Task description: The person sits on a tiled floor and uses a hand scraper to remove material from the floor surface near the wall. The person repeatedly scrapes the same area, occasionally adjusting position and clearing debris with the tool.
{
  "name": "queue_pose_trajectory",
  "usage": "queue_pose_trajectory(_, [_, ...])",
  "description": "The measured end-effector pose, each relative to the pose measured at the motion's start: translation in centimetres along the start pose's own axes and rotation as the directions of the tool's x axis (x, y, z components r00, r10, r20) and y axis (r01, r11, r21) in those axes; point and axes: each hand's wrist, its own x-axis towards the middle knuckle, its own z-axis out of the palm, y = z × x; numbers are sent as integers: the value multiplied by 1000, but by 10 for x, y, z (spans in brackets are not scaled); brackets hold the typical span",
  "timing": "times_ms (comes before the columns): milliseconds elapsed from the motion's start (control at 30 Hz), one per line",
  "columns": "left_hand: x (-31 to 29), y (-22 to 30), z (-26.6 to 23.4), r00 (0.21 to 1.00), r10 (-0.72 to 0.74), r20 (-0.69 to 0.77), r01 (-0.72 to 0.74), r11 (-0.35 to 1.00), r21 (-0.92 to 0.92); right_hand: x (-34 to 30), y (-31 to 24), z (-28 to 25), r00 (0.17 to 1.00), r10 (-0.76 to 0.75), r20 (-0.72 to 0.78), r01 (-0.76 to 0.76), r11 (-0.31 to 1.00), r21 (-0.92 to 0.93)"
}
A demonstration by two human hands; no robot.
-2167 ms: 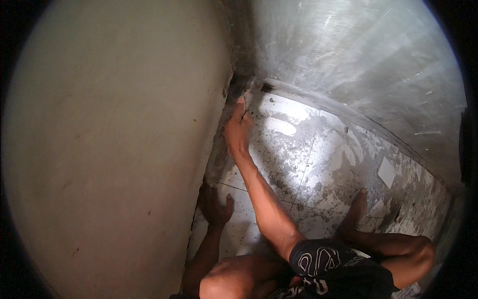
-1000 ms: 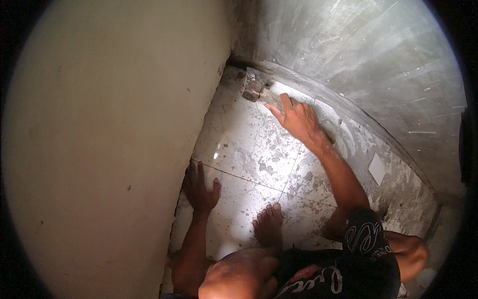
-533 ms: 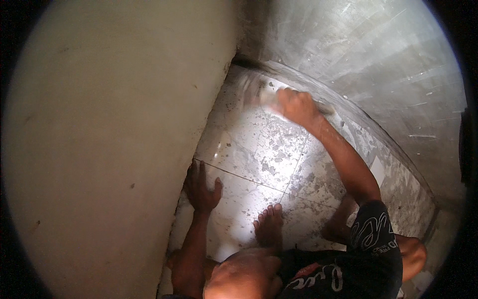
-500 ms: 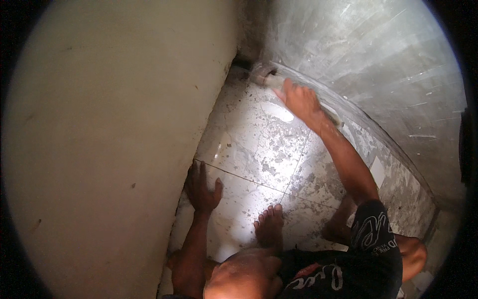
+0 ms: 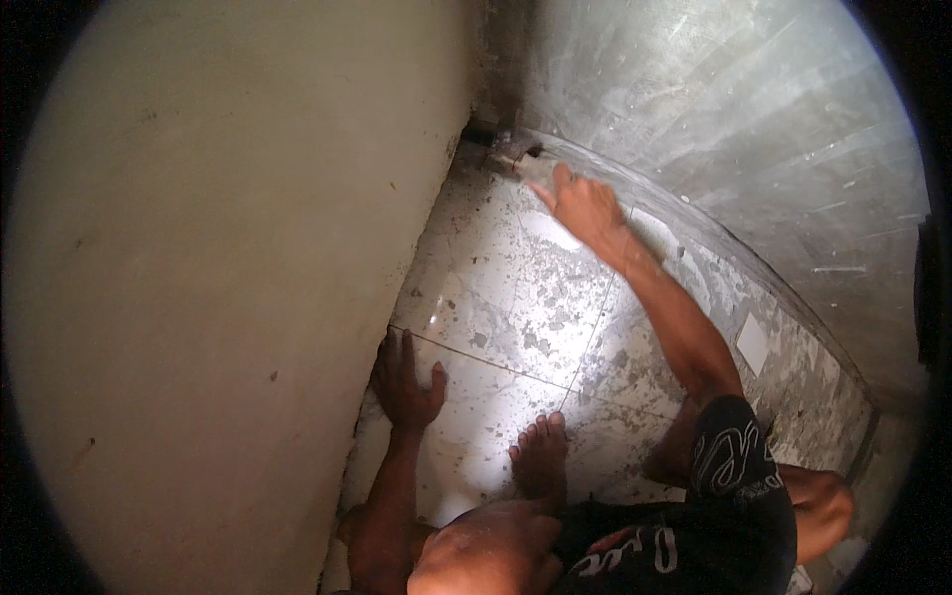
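Far ahead, near the corner where two walls meet, my right hand point(image 5: 587, 206) is closed around a pale-handled brush-like tool point(image 5: 538, 167). Its greyish head is smeared by motion, so the exact kind is unclear; it is down by the floor along the right wall's base. My left hand point(image 5: 409, 389) rests on the white tiled floor point(image 5: 466, 382) beside the left wall, fingers spread and holding nothing. Grey flakes and crumbs of debris point(image 5: 535, 342) lie scattered over the tiles between my hands.
A plain beige wall point(image 5: 228, 268) rises close on the left. On the right a grey cement wall point(image 5: 754, 129) curves round, with rough residue along its foot. A small white rectangular piece point(image 5: 752, 344) lies near that edge. My bare foot point(image 5: 540, 451) stands on the tiles.
My right hand has moved slightly left and toward the corner with the tool. A white patch by the right wall, partly covered before, shows beside my wrist. My left hand stays on the floor.
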Motion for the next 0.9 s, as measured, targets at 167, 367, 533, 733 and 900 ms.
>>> queue_pose_trajectory(167, [0, -3, -2, 1000, -13, 5, 13, 999, 38, -27, -40, -26, 895, -419, -155, 426, 904, 18])
queue_pose_trajectory(367, [4, 4, -1, 1000, -7, -19, 7, 1000, 3, 8, 4, 2, 996, -84, 6, 84, 988, -129])
queue_pose_trajectory(533, [0, 0, 0, 1000, -26, -10, 26, 999, 25, -12, -34, -7, 960, -273, -67, 279, 954, 111])
queue_pose_trajectory(733, [3, 1, 1, 1000, -11, -16, 11, 1000, -18, 10, -4, 0, 920, -353, -169, 334, 933, -135])
queue_pose_trajectory(900, [7, 2, -2, 999, 3, -45, -1, 999, 36, 18, -31, -14, 995, -93, -20, 94, 992, 87])
